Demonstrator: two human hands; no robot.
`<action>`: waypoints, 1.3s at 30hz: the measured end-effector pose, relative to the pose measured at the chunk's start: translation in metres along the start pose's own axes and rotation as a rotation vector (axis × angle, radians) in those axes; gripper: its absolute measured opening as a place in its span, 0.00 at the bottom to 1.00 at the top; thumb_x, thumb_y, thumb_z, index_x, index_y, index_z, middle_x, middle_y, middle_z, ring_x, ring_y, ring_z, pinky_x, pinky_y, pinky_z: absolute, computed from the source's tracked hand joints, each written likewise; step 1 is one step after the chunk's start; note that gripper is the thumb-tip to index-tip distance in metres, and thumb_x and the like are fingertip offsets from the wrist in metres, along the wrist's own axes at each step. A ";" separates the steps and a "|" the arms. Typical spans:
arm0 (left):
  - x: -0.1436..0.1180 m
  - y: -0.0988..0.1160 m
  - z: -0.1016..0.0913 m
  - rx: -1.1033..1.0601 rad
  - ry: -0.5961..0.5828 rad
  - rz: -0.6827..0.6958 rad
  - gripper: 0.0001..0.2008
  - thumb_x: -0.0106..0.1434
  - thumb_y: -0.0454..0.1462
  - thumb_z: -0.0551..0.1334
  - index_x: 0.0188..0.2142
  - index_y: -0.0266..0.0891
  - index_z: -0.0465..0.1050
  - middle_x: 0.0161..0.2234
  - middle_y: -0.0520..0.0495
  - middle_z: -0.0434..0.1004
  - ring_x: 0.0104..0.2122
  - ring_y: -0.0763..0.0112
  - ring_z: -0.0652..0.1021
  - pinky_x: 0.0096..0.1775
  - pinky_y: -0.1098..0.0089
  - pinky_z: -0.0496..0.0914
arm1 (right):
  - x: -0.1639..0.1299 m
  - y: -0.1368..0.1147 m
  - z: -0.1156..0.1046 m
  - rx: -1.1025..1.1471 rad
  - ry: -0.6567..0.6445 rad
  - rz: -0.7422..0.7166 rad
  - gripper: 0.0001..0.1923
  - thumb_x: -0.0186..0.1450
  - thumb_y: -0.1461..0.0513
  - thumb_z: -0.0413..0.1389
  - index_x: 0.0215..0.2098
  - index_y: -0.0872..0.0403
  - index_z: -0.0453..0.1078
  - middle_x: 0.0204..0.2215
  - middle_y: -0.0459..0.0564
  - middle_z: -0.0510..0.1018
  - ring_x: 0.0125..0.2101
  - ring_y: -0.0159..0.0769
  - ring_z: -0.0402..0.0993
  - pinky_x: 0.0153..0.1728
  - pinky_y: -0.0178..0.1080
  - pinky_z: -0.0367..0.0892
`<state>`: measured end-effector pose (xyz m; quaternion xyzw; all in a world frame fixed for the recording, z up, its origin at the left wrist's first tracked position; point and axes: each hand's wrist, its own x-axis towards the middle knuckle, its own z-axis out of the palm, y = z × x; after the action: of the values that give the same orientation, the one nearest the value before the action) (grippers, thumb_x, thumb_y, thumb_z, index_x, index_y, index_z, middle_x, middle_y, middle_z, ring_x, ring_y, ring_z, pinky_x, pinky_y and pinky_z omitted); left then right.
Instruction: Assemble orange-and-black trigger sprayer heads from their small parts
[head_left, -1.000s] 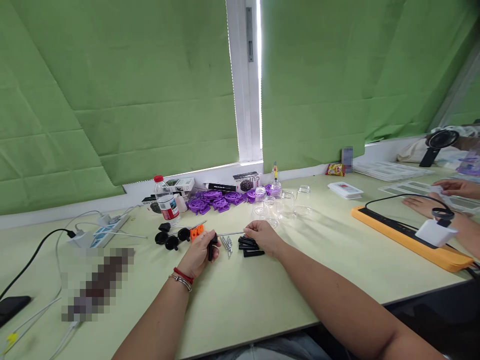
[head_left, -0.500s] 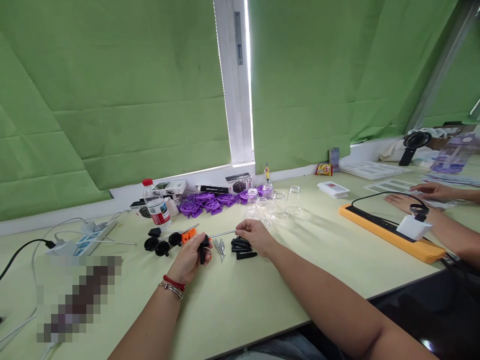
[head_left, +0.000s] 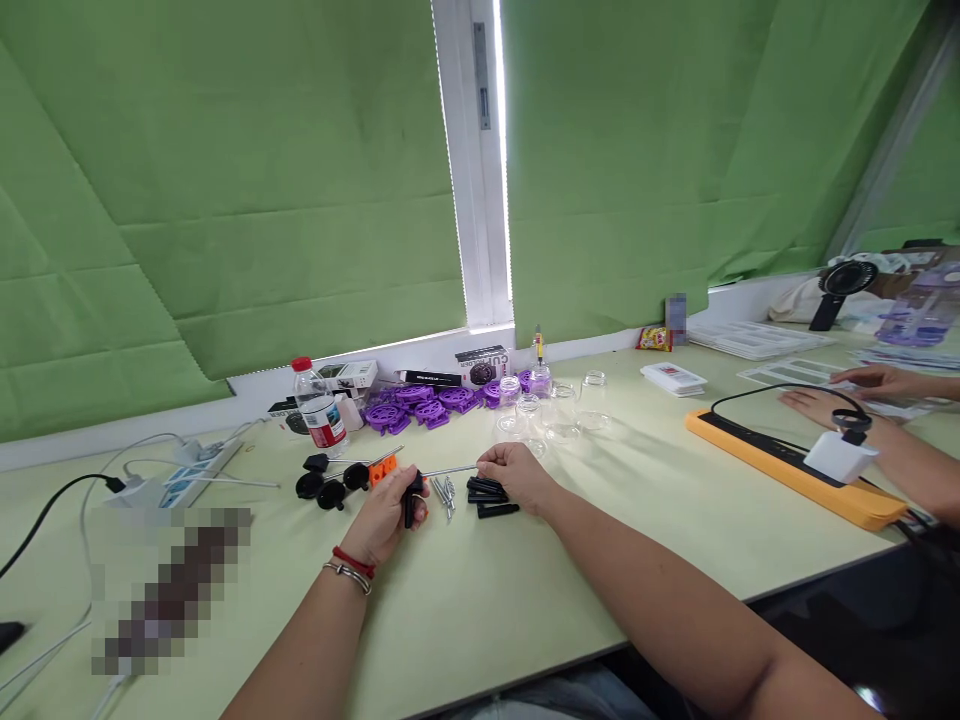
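Observation:
My left hand (head_left: 388, 512) is closed round a black plastic part (head_left: 410, 500) whose lower end points down. A thin metal rod (head_left: 450, 470) runs from this part to the right. My right hand (head_left: 517, 475) pinches the rod's far end between thumb and fingers. Under the rod lie several silver screws (head_left: 444, 497) and a small pile of black tube-like pieces (head_left: 491, 498). Left of my hands are several round black pieces (head_left: 330, 493), some with metal rods, and an orange block (head_left: 383, 468) partly behind my left hand.
Purple openwork parts (head_left: 412, 408) and clear jars (head_left: 559, 412) stand behind. A red-capped bottle (head_left: 321, 408) is at back left, near a white power strip (head_left: 199, 475). An orange power strip (head_left: 787, 470) lies at right, beside another person's hands (head_left: 817, 405).
The view has shifted slightly, so everything appears a little further right. Both hands keep the same hold on the black part and the rod.

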<state>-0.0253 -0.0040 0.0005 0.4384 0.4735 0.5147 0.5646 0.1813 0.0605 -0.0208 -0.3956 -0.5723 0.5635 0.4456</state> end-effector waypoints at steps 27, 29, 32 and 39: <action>0.002 -0.004 0.000 0.020 0.018 0.008 0.16 0.58 0.49 0.59 0.30 0.39 0.61 0.26 0.53 0.70 0.16 0.79 0.68 0.19 0.74 0.58 | 0.012 0.017 -0.003 -0.426 -0.016 -0.156 0.15 0.63 0.51 0.47 0.28 0.53 0.63 0.23 0.44 0.66 0.25 0.31 0.59 0.28 0.34 0.56; 0.002 -0.004 0.001 0.014 0.019 0.006 0.16 0.57 0.49 0.59 0.30 0.39 0.61 0.26 0.53 0.70 0.16 0.79 0.68 0.18 0.74 0.58 | 0.013 0.019 -0.003 -0.432 -0.003 -0.166 0.15 0.63 0.51 0.47 0.28 0.53 0.63 0.23 0.43 0.65 0.25 0.31 0.59 0.28 0.34 0.56; 0.001 -0.003 0.003 0.013 0.024 -0.003 0.17 0.57 0.50 0.60 0.30 0.38 0.61 0.26 0.53 0.70 0.16 0.79 0.68 0.18 0.74 0.58 | 0.013 0.018 -0.003 -0.457 -0.003 -0.180 0.17 0.63 0.50 0.46 0.25 0.53 0.60 0.20 0.42 0.62 0.23 0.30 0.57 0.27 0.34 0.55; 0.001 -0.004 0.003 0.016 0.016 0.005 0.17 0.57 0.50 0.60 0.30 0.38 0.62 0.26 0.52 0.71 0.16 0.79 0.68 0.18 0.74 0.58 | 0.011 0.014 -0.002 -0.487 -0.016 -0.152 0.24 0.64 0.46 0.42 0.21 0.53 0.61 0.17 0.42 0.60 0.20 0.29 0.55 0.24 0.34 0.52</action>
<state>-0.0214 -0.0031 -0.0027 0.4397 0.4812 0.5158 0.5560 0.1791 0.0718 -0.0338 -0.4426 -0.7226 0.3772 0.3737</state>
